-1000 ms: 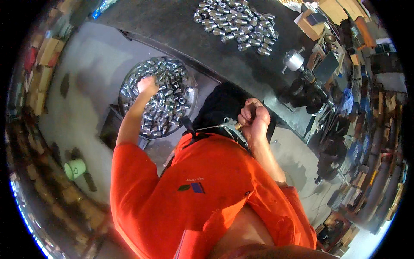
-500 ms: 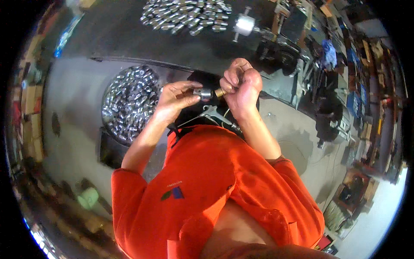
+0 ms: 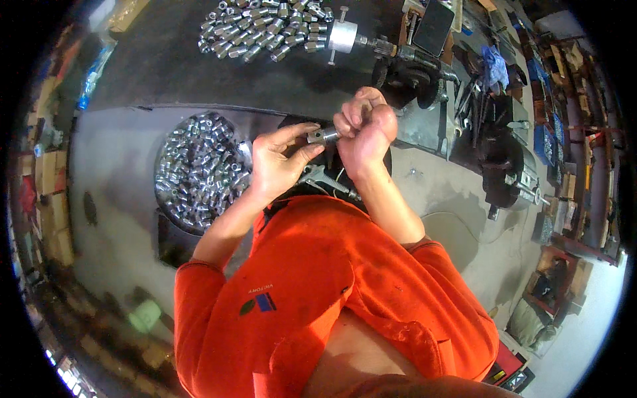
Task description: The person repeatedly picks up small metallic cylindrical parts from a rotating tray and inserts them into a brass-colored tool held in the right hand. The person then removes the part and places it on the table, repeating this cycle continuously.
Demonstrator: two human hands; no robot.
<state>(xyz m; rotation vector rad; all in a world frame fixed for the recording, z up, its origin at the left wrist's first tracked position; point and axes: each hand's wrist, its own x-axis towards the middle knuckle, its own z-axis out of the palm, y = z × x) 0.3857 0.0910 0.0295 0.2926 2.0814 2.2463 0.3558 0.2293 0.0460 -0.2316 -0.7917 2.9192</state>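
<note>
Thumb and fingers of my left hand (image 3: 275,162) pinch a shiny metal cylindrical fitting (image 3: 320,136) with a hole in its side. The free end of the fitting meets the curled fingers of my right hand (image 3: 366,129). That hand is closed around a small brass-coloured piece, which its fingers now mostly hide. A metal air blow gun (image 3: 323,179) lies below the hands, close to my orange shirt. Left of my left hand stands a round container heaped with similar metal fittings (image 3: 202,172).
On the dark workbench (image 3: 152,73) lies a pile of metal fittings (image 3: 265,30). Beside it is a white cylindrical fixture (image 3: 342,36) with a crossbar. Further right are a phone (image 3: 434,26), hand tools, a blue cloth (image 3: 494,67) and a dark bench vise (image 3: 504,166).
The fitting and the brass-coloured piece have come together, and the gap between my hands has closed. The view has shifted slightly, so the bench things sit further left.
</note>
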